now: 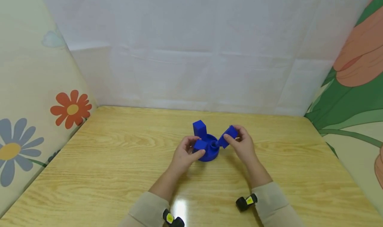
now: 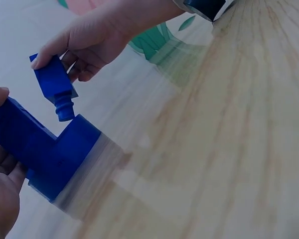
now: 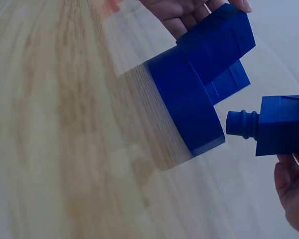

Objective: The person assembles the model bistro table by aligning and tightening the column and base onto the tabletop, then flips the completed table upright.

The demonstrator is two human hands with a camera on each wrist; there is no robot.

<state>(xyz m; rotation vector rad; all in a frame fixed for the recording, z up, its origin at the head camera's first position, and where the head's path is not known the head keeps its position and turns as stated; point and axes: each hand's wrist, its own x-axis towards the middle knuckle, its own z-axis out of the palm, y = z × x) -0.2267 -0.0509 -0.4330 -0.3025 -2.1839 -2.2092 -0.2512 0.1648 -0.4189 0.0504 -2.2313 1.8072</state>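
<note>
On the table stands a round blue plastic base (image 1: 209, 156) with two square upright posts. My left hand (image 1: 183, 157) grips the near left post (image 1: 200, 145) between thumb and fingers. Behind it rises the rear post (image 1: 199, 128), which nothing touches. In my right hand (image 1: 246, 148) I pinch a separate blue block (image 1: 228, 135), tilted, with a round ridged peg (image 3: 243, 124) on its lower end. In the head view the peg points down-left at a small ring in the base's middle. A narrow gap shows between peg and base (image 3: 184, 102) in the right wrist view.
The wood-grain table (image 1: 119, 160) extends around the base on every side. A white cloth (image 1: 191, 54) hangs along its back edge. Flower-painted panels (image 1: 21, 147) stand at left and right. Each sleeve cuff carries a small black camera (image 1: 246, 202).
</note>
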